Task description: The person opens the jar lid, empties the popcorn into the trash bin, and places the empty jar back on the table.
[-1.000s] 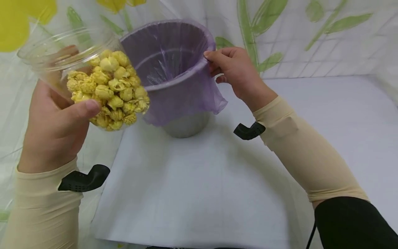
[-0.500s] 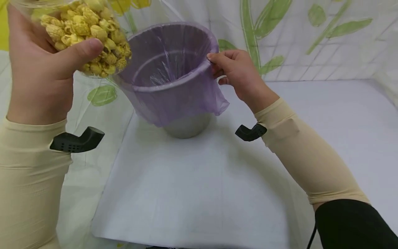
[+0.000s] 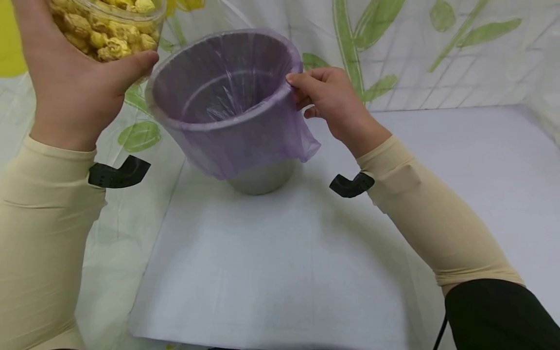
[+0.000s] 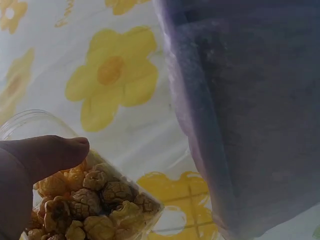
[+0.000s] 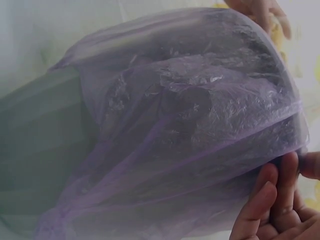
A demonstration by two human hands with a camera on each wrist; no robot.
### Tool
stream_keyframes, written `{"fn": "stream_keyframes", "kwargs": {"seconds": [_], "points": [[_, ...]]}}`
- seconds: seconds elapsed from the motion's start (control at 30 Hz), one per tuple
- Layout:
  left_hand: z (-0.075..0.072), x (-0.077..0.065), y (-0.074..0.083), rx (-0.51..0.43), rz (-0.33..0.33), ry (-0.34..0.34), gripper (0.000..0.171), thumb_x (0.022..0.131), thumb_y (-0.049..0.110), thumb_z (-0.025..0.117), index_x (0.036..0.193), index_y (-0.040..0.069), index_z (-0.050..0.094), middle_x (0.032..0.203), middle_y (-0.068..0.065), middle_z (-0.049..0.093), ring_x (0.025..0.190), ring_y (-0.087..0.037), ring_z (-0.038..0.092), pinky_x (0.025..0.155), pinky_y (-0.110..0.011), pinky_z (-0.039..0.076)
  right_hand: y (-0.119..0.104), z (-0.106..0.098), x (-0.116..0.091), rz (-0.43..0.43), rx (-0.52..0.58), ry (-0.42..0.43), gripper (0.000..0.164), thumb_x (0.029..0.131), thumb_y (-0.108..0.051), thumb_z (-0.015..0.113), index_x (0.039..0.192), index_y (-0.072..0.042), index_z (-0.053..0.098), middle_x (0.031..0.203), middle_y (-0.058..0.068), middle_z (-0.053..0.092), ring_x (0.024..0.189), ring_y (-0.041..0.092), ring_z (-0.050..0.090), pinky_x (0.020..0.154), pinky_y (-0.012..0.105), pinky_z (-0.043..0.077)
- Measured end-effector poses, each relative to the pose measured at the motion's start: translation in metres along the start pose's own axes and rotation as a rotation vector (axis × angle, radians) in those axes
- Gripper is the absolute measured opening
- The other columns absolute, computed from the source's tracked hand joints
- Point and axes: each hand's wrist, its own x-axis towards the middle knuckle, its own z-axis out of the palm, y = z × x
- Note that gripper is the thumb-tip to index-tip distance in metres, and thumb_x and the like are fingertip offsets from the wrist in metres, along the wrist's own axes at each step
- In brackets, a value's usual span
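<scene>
My left hand (image 3: 80, 80) grips a clear plastic jar (image 3: 118, 34) of yellow popcorn, up and left of the bin; the head view cuts off the jar's top. In the left wrist view the thumb lies across the jar (image 4: 100, 200), beside the bin's dark side. A grey bin (image 3: 262, 177) stands on the white surface, its mouth draped with a thin purple bag (image 3: 236, 146) folded over the rim. With thumb and fingers, my right hand (image 3: 325, 92) pinches the bag and rim at the right side; the right wrist view shows these fingers (image 5: 287, 190) at the bag's edge.
The white tabletop (image 3: 271, 272) runs in front of the bin and to its right. Its left edge lies beside a floral plastic sheet (image 3: 113, 253). Behind the bin hangs more white sheeting (image 3: 411, 58) with green leaves.
My left hand has lifted the jar up and left, away from the bin's mouth, and the jar has changed its tilt. My right hand stays at the rim.
</scene>
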Motion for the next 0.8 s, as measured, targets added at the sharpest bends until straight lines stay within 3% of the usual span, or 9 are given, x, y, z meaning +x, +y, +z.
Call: {"fn": "stream_keyframes", "kwargs": {"seconds": [0.07, 0.33, 0.43, 0.63, 0.8], "points": [[-0.0002, 0.001, -0.0041, 0.077, 0.058, -0.005, 0.089, 0.08, 0.008, 0.086, 0.155, 0.013, 0.037, 0.15, 0.004, 0.042, 0.138, -0.012, 0.045, 0.108, -0.025, 0.049, -0.0014, 0.0002, -0.0003, -0.004, -0.01, 0.001, 0.026, 0.099, -0.024, 0.073, 0.078, -0.009, 0.074, 0.071, 0.001, 0.064, 0.074, 0.02, 0.065, 0.061, 0.029, 0.048], [-0.001, 0.002, -0.0083, 0.293, 0.115, -0.03, 0.086, 0.087, 0.025, 0.083, 0.159, 0.022, 0.037, 0.155, 0.004, 0.032, 0.141, -0.002, 0.032, 0.113, -0.018, 0.038, -0.0054, -0.0001, -0.0012, 0.002, -0.034, 0.012, 0.026, 0.098, -0.024, 0.073, 0.078, -0.007, 0.073, 0.071, 0.001, 0.065, 0.075, 0.021, 0.066, 0.062, 0.029, 0.048], [-0.0017, 0.002, -0.0093, 0.339, 0.138, -0.038, 0.082, 0.088, 0.027, 0.082, 0.159, 0.027, 0.04, 0.156, 0.001, 0.032, 0.142, -0.004, 0.026, 0.117, -0.019, 0.031, -0.0051, 0.0, -0.0015, 0.005, -0.037, 0.016, 0.025, 0.099, -0.024, 0.073, 0.079, -0.007, 0.074, 0.071, 0.001, 0.065, 0.075, 0.021, 0.066, 0.062, 0.029, 0.049], [-0.0025, 0.0027, -0.0103, 0.455, 0.151, -0.05, 0.077, 0.089, 0.037, 0.077, 0.159, 0.034, 0.043, 0.162, 0.003, 0.033, 0.149, -0.009, 0.012, 0.123, -0.031, 0.0, -0.004, 0.001, -0.0015, 0.019, -0.045, 0.02, 0.026, 0.099, -0.025, 0.073, 0.08, -0.007, 0.072, 0.073, 0.002, 0.065, 0.075, 0.02, 0.065, 0.062, 0.029, 0.049], [-0.0001, 0.0038, -0.0094, 0.473, 0.174, -0.079, 0.077, 0.091, 0.038, 0.076, 0.159, 0.034, 0.042, 0.162, 0.007, 0.035, 0.15, -0.01, 0.011, 0.122, -0.034, -0.001, -0.0031, 0.001, -0.0013, 0.016, -0.052, 0.018, 0.026, 0.099, -0.025, 0.073, 0.08, -0.007, 0.072, 0.074, 0.002, 0.065, 0.075, 0.021, 0.065, 0.062, 0.029, 0.049]]}}
